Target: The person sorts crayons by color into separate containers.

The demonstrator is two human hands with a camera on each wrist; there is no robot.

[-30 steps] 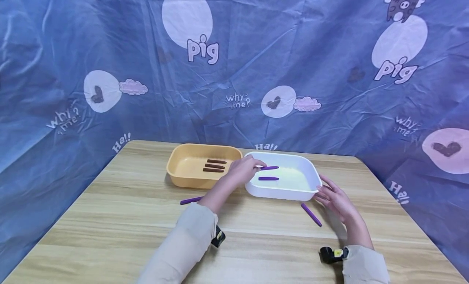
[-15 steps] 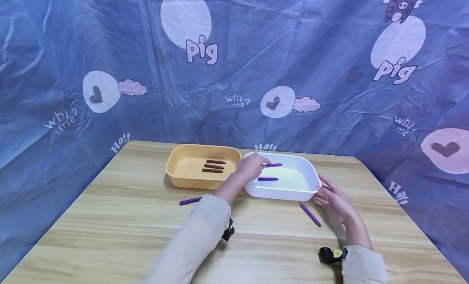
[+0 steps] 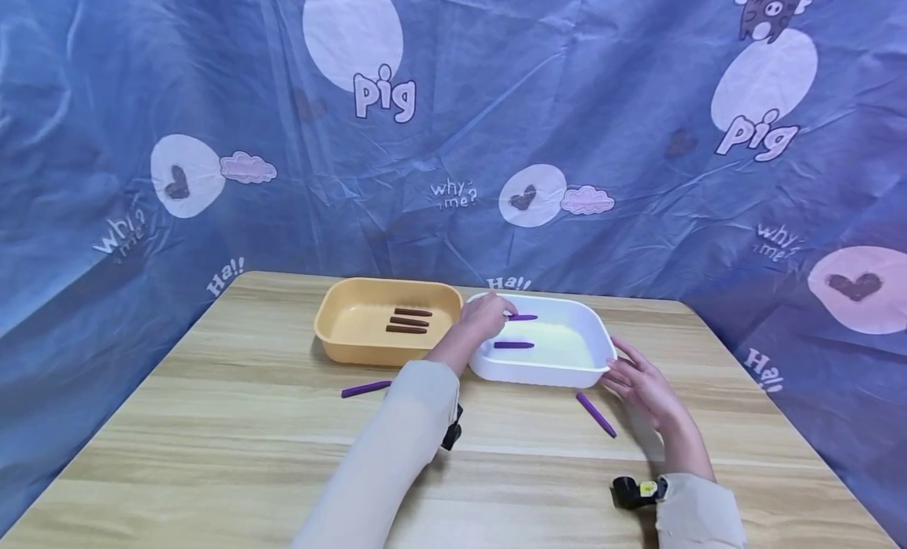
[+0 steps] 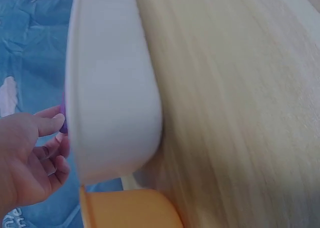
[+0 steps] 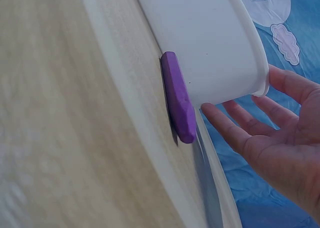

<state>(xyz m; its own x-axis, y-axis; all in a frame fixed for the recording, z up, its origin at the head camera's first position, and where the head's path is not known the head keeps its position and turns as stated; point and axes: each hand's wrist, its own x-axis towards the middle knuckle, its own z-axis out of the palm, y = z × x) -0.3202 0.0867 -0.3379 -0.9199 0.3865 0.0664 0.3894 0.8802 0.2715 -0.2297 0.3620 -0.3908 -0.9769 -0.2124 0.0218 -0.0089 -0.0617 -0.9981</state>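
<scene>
My left hand (image 3: 485,316) reaches over the left side of a white plastic tray (image 3: 546,375) and pinches a purple crayon (image 3: 523,317) between thumb and index finger. That crayon is over the tray's far left part; whether it touches the bottom I cannot tell. In the left wrist view its end (image 4: 63,124) shows at the fingertips, the rest hidden by the tray wall. Another purple crayon (image 3: 513,345) lies inside the tray, nearer the front. Fingers extended, my right hand (image 3: 648,387) touches the tray's right front corner. In the right wrist view, a purple crayon (image 5: 177,98) lies beside this tray.
An orange-yellow tray (image 3: 375,354) stands against the white tray's left side, with three brown crayons (image 3: 407,320) inside. A purple crayon (image 3: 364,389) lies in front of it, partly behind the left sleeve. Blue patterned cloth (image 3: 453,124) hangs behind the wooden table (image 3: 212,446).
My left hand has shifted slightly right and farther back over the white tray with the pinched crayon. The right hand has stayed at the tray's corner. The head view has shifted a little.
</scene>
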